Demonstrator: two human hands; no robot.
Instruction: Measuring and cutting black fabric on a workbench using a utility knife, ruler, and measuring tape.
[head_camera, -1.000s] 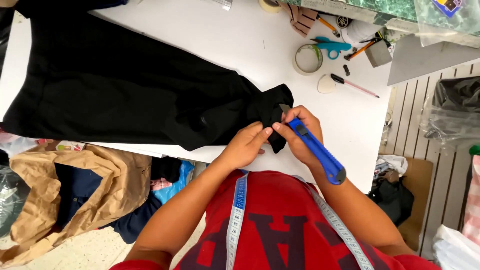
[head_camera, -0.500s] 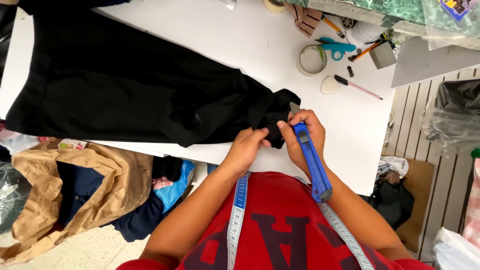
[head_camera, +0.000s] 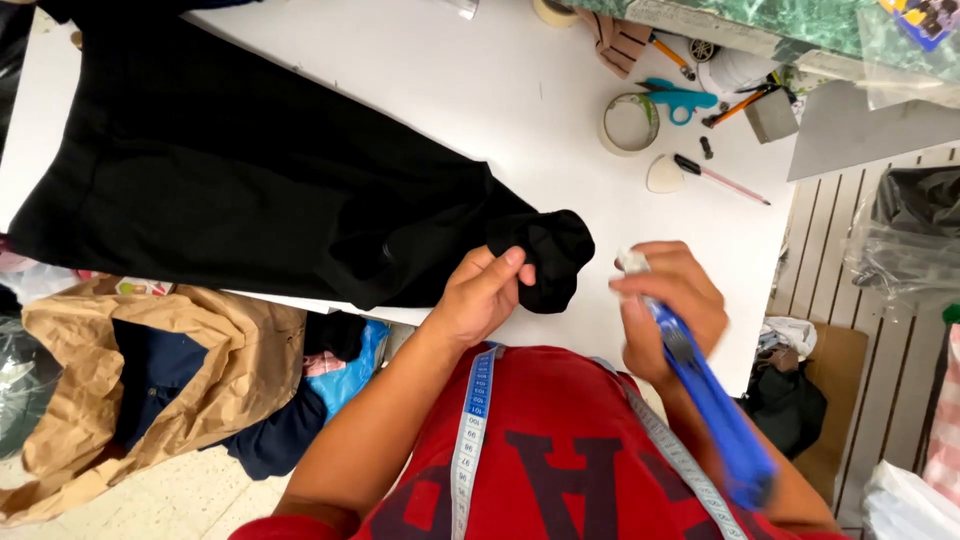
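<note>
Your left hand (head_camera: 482, 292) pinches the bunched end of the black garment (head_camera: 250, 190), fingers closed on the fabric right at the near table (head_camera: 480, 90) edge. The rest of the garment lies spread across the table twd the far left. Your right hand (head_camera: 672, 305) is wrapped around a blue utility knife (head_camera: 705, 400), fist closed on the handle; blade end sits up by the thumb, just beside the fabric end but apart from it. Can't tell if the blade is out, it's blurred.

Risks as I judge them: the knife is close to your left fingertips, so a slip twd the fabric could nick them or cut more cloth than you want. The bunched end is thick & soft, so a blade could snag or skid. The garment hangs partly over the edge; a tug might drag it off. The measuring tape (head_camera: 476, 420) around your neck dangles near both hands & could catch.
</note>
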